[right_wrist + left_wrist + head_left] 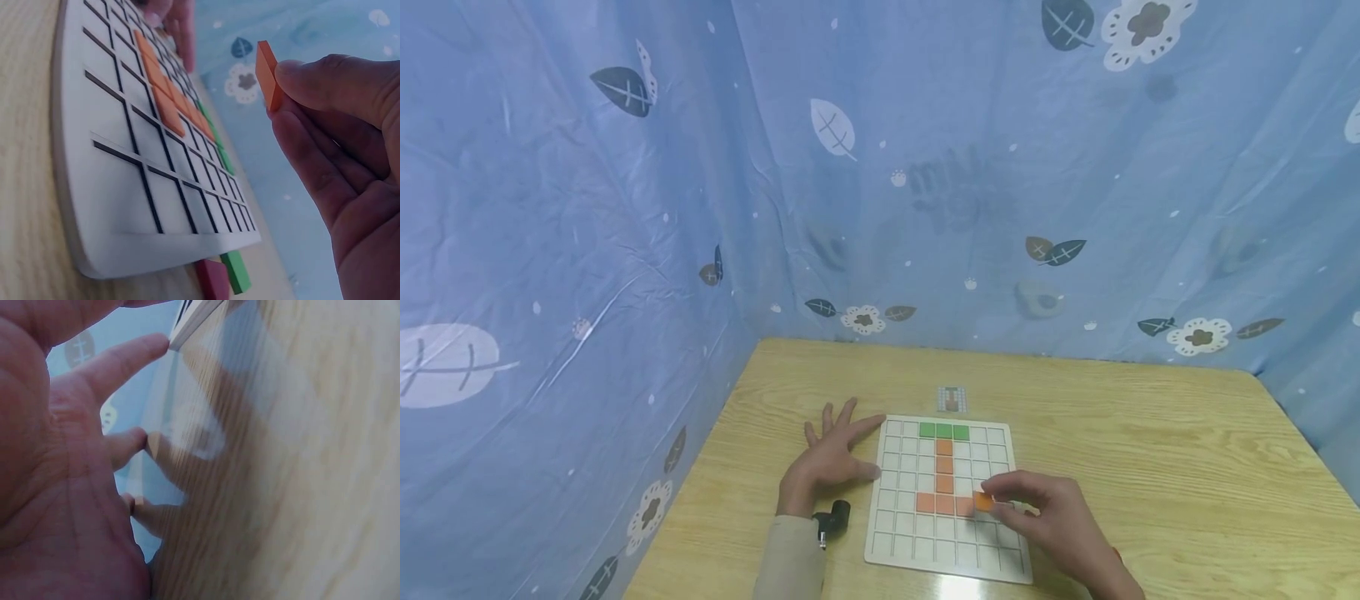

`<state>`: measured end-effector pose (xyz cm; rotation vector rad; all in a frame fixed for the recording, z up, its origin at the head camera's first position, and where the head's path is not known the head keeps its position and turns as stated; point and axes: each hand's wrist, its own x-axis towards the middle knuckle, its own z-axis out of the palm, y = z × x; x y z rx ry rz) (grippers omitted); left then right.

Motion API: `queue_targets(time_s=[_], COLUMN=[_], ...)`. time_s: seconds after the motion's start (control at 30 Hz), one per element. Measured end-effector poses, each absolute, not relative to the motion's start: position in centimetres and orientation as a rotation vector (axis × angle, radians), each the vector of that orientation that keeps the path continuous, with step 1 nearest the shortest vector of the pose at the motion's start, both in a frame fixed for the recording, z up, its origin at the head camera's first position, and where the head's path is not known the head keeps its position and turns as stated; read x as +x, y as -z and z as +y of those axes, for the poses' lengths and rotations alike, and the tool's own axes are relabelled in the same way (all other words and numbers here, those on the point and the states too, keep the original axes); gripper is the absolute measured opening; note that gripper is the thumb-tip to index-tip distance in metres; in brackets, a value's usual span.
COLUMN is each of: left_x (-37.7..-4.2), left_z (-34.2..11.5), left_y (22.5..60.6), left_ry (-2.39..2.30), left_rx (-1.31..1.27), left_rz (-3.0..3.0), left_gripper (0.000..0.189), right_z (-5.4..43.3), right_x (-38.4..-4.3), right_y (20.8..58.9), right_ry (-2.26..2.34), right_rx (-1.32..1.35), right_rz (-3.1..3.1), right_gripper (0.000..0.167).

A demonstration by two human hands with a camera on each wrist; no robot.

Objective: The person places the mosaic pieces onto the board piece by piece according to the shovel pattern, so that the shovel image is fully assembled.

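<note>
Orange tile (982,502) pinched in R hand (1060,518), L hand (831,456) touching brd (925,547).

- Board (925,550) on the table (1150,450); curtain (925,250) behind.
- Card (952,399) just behind the board.
- On the board, back to front: far row (944,431), column (944,465), near row (945,503) of tiles.
- Left hand (831,458) at the board's left edge.
- Right hand (1052,517) at its right, holding a single tile (982,501) over the board.
- Loose pieces (214,279) beside the right edge.

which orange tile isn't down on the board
The orange tile the right hand pinches above the board; the other orange tiles lie in its squares.
</note>
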<state>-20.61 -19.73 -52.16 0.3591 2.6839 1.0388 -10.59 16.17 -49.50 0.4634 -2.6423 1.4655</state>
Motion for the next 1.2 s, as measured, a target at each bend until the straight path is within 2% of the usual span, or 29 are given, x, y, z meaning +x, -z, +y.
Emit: queue_targets(time_s=[0.4, 0.87, 1.2], left_x=[-20.6, -20.4, -20.4], left_z=[-19.9, -19.8, -19.7], left_y=[52.2, 52.1, 52.1], left_ry=[-1.050, -1.044, -1.066], left_rx=[0.362, 0.363, 0.363], left_rz=[2.684, 2.683, 2.677], left_gripper=[0.088, 0.088, 0.089], right_z=[14.3, 13.0, 12.1], right_x=[-10.3, -10.2, -10.4], right_y=[51.1, 52.9, 53.7], right_ry=[-1.435, -1.429, -1.224], right_rx=[0.709, 0.781, 0.925], right_rz=[-2.498, -2.500, -2.404], right_gripper=[0.028, 0.030, 0.034])
